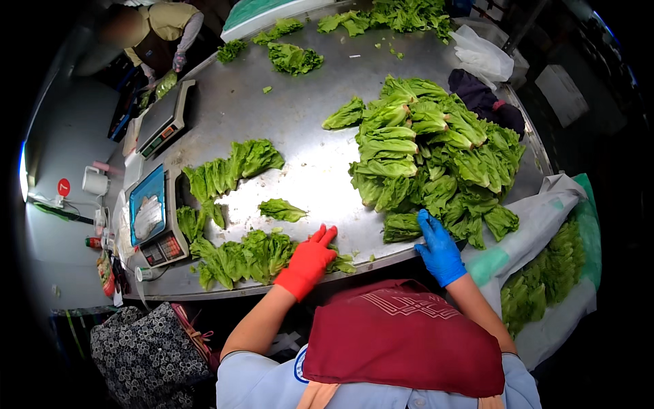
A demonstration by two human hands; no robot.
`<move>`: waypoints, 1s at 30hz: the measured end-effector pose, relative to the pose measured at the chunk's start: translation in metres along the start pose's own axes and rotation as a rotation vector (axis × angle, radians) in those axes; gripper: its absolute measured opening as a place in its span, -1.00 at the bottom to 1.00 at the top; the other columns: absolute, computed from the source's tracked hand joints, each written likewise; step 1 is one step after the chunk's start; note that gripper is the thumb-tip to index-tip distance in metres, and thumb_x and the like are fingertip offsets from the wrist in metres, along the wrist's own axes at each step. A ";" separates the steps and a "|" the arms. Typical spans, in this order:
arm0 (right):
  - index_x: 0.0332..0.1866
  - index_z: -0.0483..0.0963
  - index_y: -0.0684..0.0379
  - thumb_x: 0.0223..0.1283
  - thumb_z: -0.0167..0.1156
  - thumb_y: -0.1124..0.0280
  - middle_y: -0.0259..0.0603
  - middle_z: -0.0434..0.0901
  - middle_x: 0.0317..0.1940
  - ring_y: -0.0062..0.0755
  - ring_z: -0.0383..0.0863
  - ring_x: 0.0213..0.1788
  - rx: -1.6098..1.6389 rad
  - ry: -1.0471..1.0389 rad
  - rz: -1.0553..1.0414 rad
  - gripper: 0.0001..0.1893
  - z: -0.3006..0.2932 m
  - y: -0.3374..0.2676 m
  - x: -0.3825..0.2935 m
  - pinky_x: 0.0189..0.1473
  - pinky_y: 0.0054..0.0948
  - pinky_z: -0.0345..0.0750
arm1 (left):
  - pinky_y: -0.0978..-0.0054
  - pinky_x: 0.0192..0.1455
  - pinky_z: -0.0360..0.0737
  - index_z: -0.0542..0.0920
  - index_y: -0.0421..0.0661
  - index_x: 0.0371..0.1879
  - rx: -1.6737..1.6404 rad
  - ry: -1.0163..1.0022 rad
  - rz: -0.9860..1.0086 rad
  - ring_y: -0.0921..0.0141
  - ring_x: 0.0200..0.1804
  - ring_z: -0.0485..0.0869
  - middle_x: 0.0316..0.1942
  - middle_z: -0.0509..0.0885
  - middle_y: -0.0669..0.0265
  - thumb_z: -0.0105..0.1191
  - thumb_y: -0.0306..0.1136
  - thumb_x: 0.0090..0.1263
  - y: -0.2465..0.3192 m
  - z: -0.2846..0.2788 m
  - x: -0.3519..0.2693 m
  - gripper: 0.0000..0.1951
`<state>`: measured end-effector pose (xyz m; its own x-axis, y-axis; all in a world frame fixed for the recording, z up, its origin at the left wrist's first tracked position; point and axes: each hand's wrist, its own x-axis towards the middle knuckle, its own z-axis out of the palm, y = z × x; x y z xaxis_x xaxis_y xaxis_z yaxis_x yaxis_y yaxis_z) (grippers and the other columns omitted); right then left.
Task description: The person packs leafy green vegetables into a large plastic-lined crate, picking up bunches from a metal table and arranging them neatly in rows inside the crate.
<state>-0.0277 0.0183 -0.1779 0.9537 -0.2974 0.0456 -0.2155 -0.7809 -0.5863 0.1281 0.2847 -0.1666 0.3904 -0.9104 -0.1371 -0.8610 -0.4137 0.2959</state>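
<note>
My left hand (311, 260), in a red glove, is over the right end of a front row of green leaf lettuce (250, 258). Its fingers are extended, with no object visible in them; lettuce leaves (342, 263) show beside the palm. In a blue glove, my right hand (440, 251) has its fingers and thumb around the stem end of a lettuce head (401, 227) near the table's front edge. Behind that hand rises a large pile of lettuce heads (424, 138). A single lettuce head (282, 210) lies farther in, beyond my left hand.
Two weighing scales (162, 248) (162, 120) stand along the left of the metal table (301, 117); the nearer has a blue tray (148, 204). Another lettuce row (232, 168) lies beside it. A lettuce-filled bag (546, 271) is at right. A person (158, 30) handles bagged greens far left.
</note>
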 end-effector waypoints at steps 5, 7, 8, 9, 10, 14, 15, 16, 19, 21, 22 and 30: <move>0.24 0.23 0.17 -0.02 0.18 0.60 0.02 0.34 0.11 -0.10 0.44 0.06 0.325 0.142 -0.044 -0.39 -0.019 -0.006 -0.010 0.00 -0.34 0.46 | 0.28 -0.24 0.49 0.55 -0.09 -0.42 -0.161 0.159 -0.113 0.12 -0.28 0.55 -0.31 0.61 0.20 0.07 -0.56 -0.08 -0.009 0.009 -0.003 -0.81; 0.21 0.28 0.17 0.00 0.15 0.64 -0.04 0.37 0.09 -0.22 0.49 -0.01 0.474 0.196 -0.030 -0.44 -0.030 -0.013 -0.016 -0.04 -0.42 0.47 | 0.28 -0.24 0.49 0.53 -0.13 -0.41 -0.181 0.378 -0.201 0.15 -0.28 0.56 -0.35 0.59 0.16 0.04 -0.61 -0.02 -0.013 -0.025 0.013 -0.82; 0.18 0.32 0.18 0.01 0.13 0.67 -0.11 0.41 0.03 -0.38 0.51 -0.17 0.513 0.193 0.026 -0.48 -0.033 -0.018 -0.020 -0.12 -0.52 0.48 | 0.28 -0.22 0.49 0.52 -0.14 -0.37 -0.344 0.323 -0.309 0.17 -0.27 0.57 -0.37 0.59 0.16 0.04 -0.65 0.01 -0.035 -0.029 0.019 -0.80; 0.15 0.33 0.21 0.03 0.11 0.67 -0.11 0.40 0.06 -0.41 0.49 -0.18 0.522 0.201 0.014 -0.51 -0.033 -0.018 -0.022 -0.12 -0.53 0.47 | 0.28 -0.19 0.51 0.55 -0.12 -0.30 -0.369 0.311 -0.364 0.08 -0.25 0.56 -0.33 0.59 0.08 0.01 -0.65 0.02 -0.050 -0.039 0.025 -0.75; 0.13 0.34 0.24 0.06 0.09 0.67 -0.12 0.40 0.08 -0.43 0.48 -0.19 0.536 0.204 -0.003 -0.55 -0.033 -0.019 -0.023 -0.11 -0.53 0.47 | 0.28 -0.17 0.51 0.56 -0.09 -0.29 -0.287 0.439 -0.322 0.09 -0.23 0.56 -0.29 0.59 0.10 0.00 -0.64 0.03 -0.061 -0.036 0.026 -0.75; 0.05 0.39 0.28 0.08 0.07 0.67 -0.09 0.42 0.07 -0.41 0.50 -0.15 0.579 0.205 0.034 -0.64 -0.035 -0.029 -0.027 -0.06 -0.50 0.46 | 0.28 -0.13 0.52 0.58 -0.01 -0.25 0.195 0.059 -0.524 0.09 -0.16 0.55 -0.21 0.58 0.13 0.03 -0.55 0.08 -0.108 -0.024 0.020 -0.75; 0.04 0.40 0.28 0.09 0.07 0.66 -0.10 0.45 0.04 -0.40 0.51 -0.13 0.563 0.240 0.012 -0.65 -0.036 -0.028 -0.028 -0.04 -0.50 0.45 | 0.27 -0.14 0.51 0.58 -0.01 -0.24 0.181 0.059 -0.528 0.10 -0.17 0.55 -0.22 0.58 0.13 0.05 -0.50 0.08 -0.108 -0.029 0.027 -0.76; 0.03 0.41 0.27 0.09 0.07 0.65 -0.10 0.47 0.01 -0.38 0.52 -0.11 0.548 0.278 -0.009 -0.66 -0.036 -0.028 -0.029 -0.03 -0.49 0.45 | 0.27 -0.14 0.51 0.58 -0.02 -0.24 0.170 0.059 -0.530 0.10 -0.17 0.55 -0.22 0.58 0.12 0.07 -0.45 0.08 -0.107 -0.035 0.034 -0.77; -0.03 0.46 0.27 0.13 0.08 0.59 -0.17 0.57 -0.11 -0.35 0.52 -0.03 0.533 0.297 0.018 -0.73 -0.039 -0.028 -0.031 0.04 -0.47 0.42 | 0.34 -0.14 0.53 0.58 -0.06 -0.16 -0.421 0.249 -0.467 0.18 -0.16 0.58 -0.21 0.60 0.13 0.22 -0.41 0.01 -0.071 -0.058 0.071 -0.66; 0.10 0.37 0.25 0.14 0.10 0.57 -0.17 0.52 -0.02 -0.42 0.49 0.00 0.705 0.196 -0.009 -0.63 -0.035 -0.029 -0.028 0.05 -0.48 0.42 | 0.45 -0.08 0.52 0.55 -0.09 -0.10 -0.762 0.245 -0.316 0.31 -0.14 0.60 -0.19 0.62 0.19 0.24 -0.53 -0.05 -0.024 -0.057 0.104 -0.57; 0.17 0.30 0.24 0.15 0.10 0.56 -0.20 0.49 0.03 -0.47 0.46 0.02 0.947 0.224 0.032 -0.56 -0.037 -0.036 -0.026 0.05 -0.50 0.41 | 0.47 -0.10 0.54 0.52 -0.12 -0.05 -0.815 0.231 -0.222 0.39 -0.12 0.58 -0.17 0.60 0.24 0.15 -0.62 0.01 0.013 -0.058 0.118 -0.57; -0.01 0.37 0.27 0.26 0.04 0.44 -0.35 0.49 -0.18 -0.64 0.42 -0.10 1.370 0.908 0.213 -0.76 -0.073 -0.008 -0.071 -0.03 -0.60 0.39 | 0.40 0.21 0.32 -0.18 -0.03 0.38 -1.060 -0.075 0.468 0.28 0.23 0.32 0.29 0.17 0.14 0.09 -0.65 0.11 0.238 -0.063 0.132 -0.10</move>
<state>-0.1091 0.0052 -0.1172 0.4012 -0.9159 0.0145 0.4842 0.1986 -0.8521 -0.0048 0.0661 -0.0550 0.0549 -0.9872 0.1495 -0.1974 0.1361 0.9708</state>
